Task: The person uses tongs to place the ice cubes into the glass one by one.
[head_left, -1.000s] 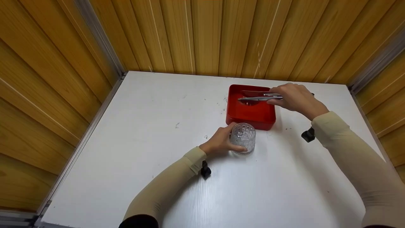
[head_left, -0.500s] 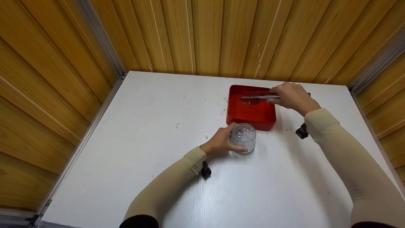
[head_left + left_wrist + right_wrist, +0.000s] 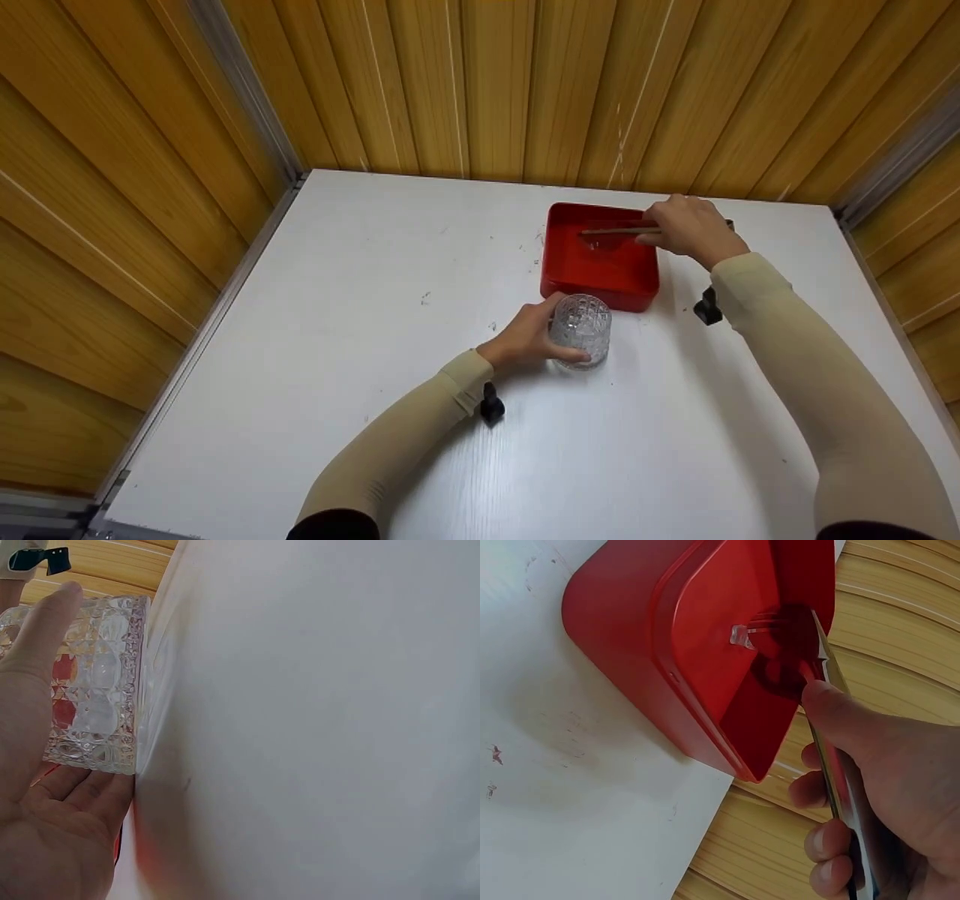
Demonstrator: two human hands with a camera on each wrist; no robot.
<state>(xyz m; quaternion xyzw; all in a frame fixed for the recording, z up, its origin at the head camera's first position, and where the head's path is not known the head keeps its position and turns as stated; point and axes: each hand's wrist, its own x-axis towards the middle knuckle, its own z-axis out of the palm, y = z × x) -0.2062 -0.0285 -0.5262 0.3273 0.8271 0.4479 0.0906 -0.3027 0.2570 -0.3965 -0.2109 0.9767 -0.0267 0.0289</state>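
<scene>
My left hand (image 3: 525, 341) holds a clear, cut-pattern glass (image 3: 582, 330) upright on the table, with the thumb on the near side and fingers on the far side. In my right hand (image 3: 690, 229) is a pair of metal tongs (image 3: 841, 787), gripped with the fingers curled round its arms. The pronged tip of the tongs reaches down into a red square box (image 3: 596, 296). A small clear cube (image 3: 741, 636), like ice, shows at the prongs in the right wrist view. Whether the tongs pinch it I cannot tell.
The box stands just behind the glass on a white table (image 3: 360, 300), close to its far edge. Wood-patterned panels (image 3: 487, 90) rise behind and at both sides. Small dark marks (image 3: 425, 298) dot the tabletop.
The right hand and forearm have shifted slightly left. The tongs' arms, spread apart a second ago, now appear closer together, with the tip still in the box. The left hand and glass stay put.
</scene>
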